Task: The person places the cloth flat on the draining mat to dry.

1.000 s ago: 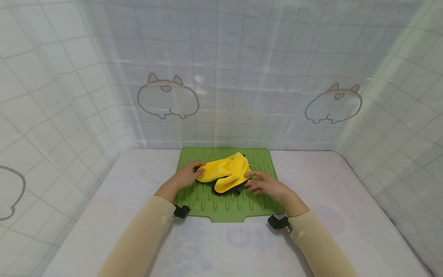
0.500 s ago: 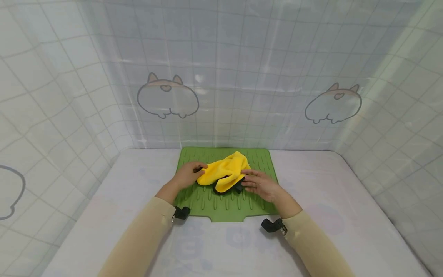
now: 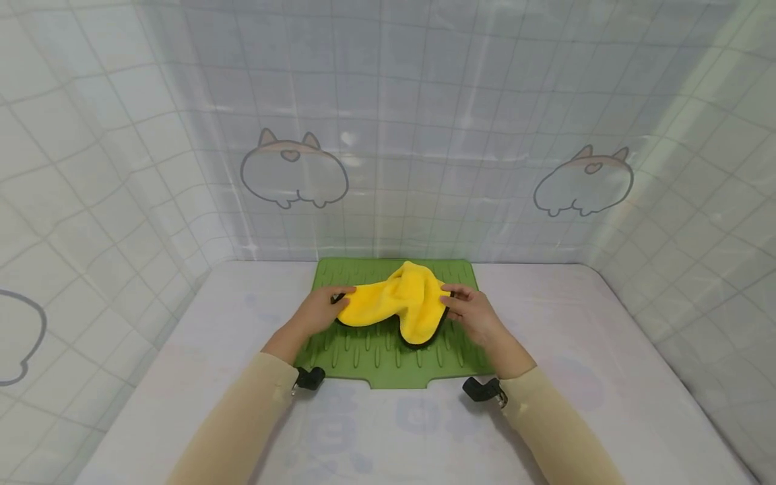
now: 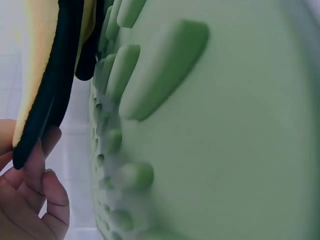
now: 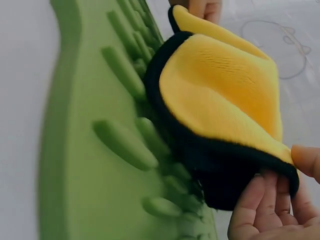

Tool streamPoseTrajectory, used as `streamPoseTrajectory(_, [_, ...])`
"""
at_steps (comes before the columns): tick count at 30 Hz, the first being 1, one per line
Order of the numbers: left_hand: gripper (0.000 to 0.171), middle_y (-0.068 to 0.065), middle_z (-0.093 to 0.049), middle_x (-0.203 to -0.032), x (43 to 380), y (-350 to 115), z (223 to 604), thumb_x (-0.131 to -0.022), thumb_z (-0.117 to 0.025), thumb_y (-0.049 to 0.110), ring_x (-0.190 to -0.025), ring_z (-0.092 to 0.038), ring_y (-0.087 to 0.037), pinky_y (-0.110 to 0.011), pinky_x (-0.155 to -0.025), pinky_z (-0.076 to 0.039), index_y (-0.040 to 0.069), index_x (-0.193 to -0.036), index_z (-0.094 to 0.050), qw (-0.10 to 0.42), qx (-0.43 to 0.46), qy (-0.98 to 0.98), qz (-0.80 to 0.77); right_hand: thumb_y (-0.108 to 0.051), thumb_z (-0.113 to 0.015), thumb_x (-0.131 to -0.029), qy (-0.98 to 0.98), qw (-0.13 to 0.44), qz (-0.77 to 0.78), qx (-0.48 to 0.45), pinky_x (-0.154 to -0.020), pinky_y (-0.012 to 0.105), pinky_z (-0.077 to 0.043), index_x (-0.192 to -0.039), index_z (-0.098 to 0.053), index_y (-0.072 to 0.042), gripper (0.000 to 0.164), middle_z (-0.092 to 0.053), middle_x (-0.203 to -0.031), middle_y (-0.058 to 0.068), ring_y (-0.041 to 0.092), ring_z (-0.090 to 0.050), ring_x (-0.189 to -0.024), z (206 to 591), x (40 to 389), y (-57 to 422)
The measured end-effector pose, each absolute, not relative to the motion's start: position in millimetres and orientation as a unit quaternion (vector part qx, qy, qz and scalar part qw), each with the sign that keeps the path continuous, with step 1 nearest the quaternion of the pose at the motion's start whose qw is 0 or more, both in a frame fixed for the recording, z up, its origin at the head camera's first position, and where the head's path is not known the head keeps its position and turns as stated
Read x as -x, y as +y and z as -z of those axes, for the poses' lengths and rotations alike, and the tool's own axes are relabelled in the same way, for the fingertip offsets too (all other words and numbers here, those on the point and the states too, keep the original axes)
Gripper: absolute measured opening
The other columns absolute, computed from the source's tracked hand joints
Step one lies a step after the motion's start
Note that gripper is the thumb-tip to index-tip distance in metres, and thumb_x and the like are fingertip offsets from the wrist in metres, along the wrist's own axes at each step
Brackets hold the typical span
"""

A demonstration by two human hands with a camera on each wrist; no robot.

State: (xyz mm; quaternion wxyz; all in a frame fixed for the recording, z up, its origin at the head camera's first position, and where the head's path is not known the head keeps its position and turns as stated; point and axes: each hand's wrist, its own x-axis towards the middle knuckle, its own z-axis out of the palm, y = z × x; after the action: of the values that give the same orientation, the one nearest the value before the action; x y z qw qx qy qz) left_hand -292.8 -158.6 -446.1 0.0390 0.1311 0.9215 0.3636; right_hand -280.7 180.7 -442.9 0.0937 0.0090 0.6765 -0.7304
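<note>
A yellow cloth (image 3: pixel 412 296) with black edging hangs in folds over the green ribbed mat (image 3: pixel 397 374). My left hand (image 3: pixel 316 311) pinches its left corner, thumb on the yellow face. The left wrist view shows that hand (image 4: pixel 35 192) holding the black-edged tip of the cloth (image 4: pixel 40 75) above the mat. At the right edge of the cloth my right hand (image 3: pixel 475 313) grips the border. In the right wrist view the thumb of this hand (image 5: pixel 272 205) lies on the yellow side and the fingers under the dark side of the cloth (image 5: pixel 220 85). Its middle droops toward the mat.
The mat, with its raised ridges, lies on a pale printed tabletop (image 3: pixel 242 404). Behind it stands a grid-patterned curtain wall (image 3: pixel 412 168) with cartoon animal drawings, and similar walls rise at both sides. Black wrist cameras (image 3: pixel 311 378) sit under the sleeves.
My right hand has taken hold of the cloth's right edge and moved right with it. The left hand has shifted slightly left with its corner. The cloth is more spread out.
</note>
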Motion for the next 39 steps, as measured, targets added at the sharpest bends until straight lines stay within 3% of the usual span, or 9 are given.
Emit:
streamPoseTrajectory(1, [0.037, -0.017, -0.059, -0.137, 291, -160, 445, -0.105, -0.054, 0.025, -0.061, -0.048, -0.023, -0.037, -0.060, -0.045, 0.016, -0.141, -0.059, 0.036, -0.126, 0.922, -0.365, -0.007, -0.067, -0.096, 0.673, 0.087, 0.735, -0.012, -0.068, 0.026, -0.048, -0.130, -0.059, 0.002, 0.036, -0.055, -0.101, 0.003, 0.014, -0.053, -0.080, 442, 281, 182])
streamPoseTrajectory(4, [0.038, -0.019, -0.060, -0.136, 289, -164, 441, -0.106, -0.054, 0.024, -0.054, -0.037, -0.017, -0.033, -0.054, -0.042, 0.016, -0.143, -0.058, 0.016, -0.117, 0.923, -0.367, -0.006, -0.067, -0.096, 0.669, 0.075, 0.739, -0.014, -0.064, 0.025, -0.044, -0.132, -0.058, 0.000, 0.037, -0.054, -0.102, 0.003, 0.014, -0.052, -0.082, 438, 283, 187])
streamPoseTrajectory(8, [0.039, -0.014, -0.053, -0.146, 286, -170, 438, -0.106, -0.054, 0.024, -0.068, -0.051, -0.026, -0.033, -0.063, -0.044, 0.016, -0.144, -0.057, -0.013, -0.110, 0.922, -0.370, -0.008, -0.067, -0.097, 0.670, 0.072, 0.739, -0.012, -0.064, 0.025, -0.045, -0.133, -0.058, -0.002, 0.038, -0.055, -0.106, 0.003, 0.014, -0.054, -0.086, 436, 286, 194])
streamPoseTrajectory(10, [0.040, -0.014, -0.051, -0.147, 284, -173, 437, -0.106, -0.054, 0.024, -0.070, -0.051, -0.038, -0.038, -0.063, -0.046, 0.016, -0.145, -0.055, -0.022, -0.108, 0.918, -0.381, -0.008, -0.067, -0.097, 0.669, 0.071, 0.739, -0.008, -0.067, 0.024, -0.050, -0.134, -0.058, -0.002, 0.038, -0.056, -0.109, 0.003, 0.014, -0.057, -0.089, 435, 287, 196])
streamPoseTrajectory(13, [0.042, -0.014, -0.049, -0.150, 281, -177, 433, -0.106, -0.053, 0.023, -0.087, -0.056, -0.039, -0.041, -0.074, -0.048, 0.016, -0.147, -0.053, -0.044, -0.111, 0.915, -0.386, -0.006, -0.065, -0.098, 0.662, 0.067, 0.747, 0.002, -0.071, 0.025, -0.055, -0.134, -0.056, -0.002, 0.038, -0.056, -0.113, 0.005, 0.015, -0.061, -0.094, 434, 287, 199])
streamPoseTrajectory(20, [0.043, -0.017, -0.049, -0.148, 274, -188, 432, -0.105, -0.055, 0.020, -0.058, -0.043, -0.023, -0.036, -0.060, -0.044, 0.011, -0.147, -0.051, -0.083, -0.103, 0.910, -0.393, -0.007, -0.066, -0.098, 0.664, 0.048, 0.746, 0.005, -0.074, 0.026, -0.056, -0.135, -0.056, -0.003, 0.039, -0.056, -0.116, 0.005, 0.015, -0.062, -0.096, 435, 287, 206])
streamPoseTrajectory(26, [0.046, -0.018, -0.054, -0.140, 267, -196, 441, -0.104, -0.058, 0.020, -0.061, -0.045, -0.017, -0.031, -0.054, -0.043, 0.010, -0.148, -0.051, -0.030, -0.103, 0.918, -0.383, -0.008, -0.064, -0.099, 0.692, 0.054, 0.720, -0.003, -0.072, 0.028, -0.053, -0.139, -0.054, -0.002, 0.041, -0.054, -0.113, 0.004, 0.015, -0.058, -0.093, 441, 289, 212])
streamPoseTrajectory(32, [0.045, -0.014, -0.064, -0.115, 261, -194, 444, -0.101, -0.062, 0.019, -0.070, -0.053, -0.018, -0.032, -0.057, -0.048, 0.011, -0.145, -0.054, 0.059, -0.117, 0.913, -0.386, -0.007, -0.062, -0.100, 0.711, 0.073, 0.699, -0.003, -0.074, 0.026, -0.051, -0.143, -0.051, -0.001, 0.045, -0.052, -0.118, 0.006, 0.016, -0.055, -0.095, 445, 290, 218])
streamPoseTrajectory(39, [0.046, -0.015, -0.061, -0.130, 263, -190, 448, -0.102, -0.061, 0.019, -0.084, -0.058, -0.021, -0.034, -0.065, -0.050, 0.012, -0.146, -0.052, 0.096, -0.133, 0.908, -0.385, -0.004, -0.057, -0.102, 0.747, 0.101, 0.657, 0.012, -0.084, 0.032, -0.052, -0.148, -0.047, -0.003, 0.047, -0.042, -0.143, 0.018, 0.025, -0.054, -0.112, 448, 288, 220])
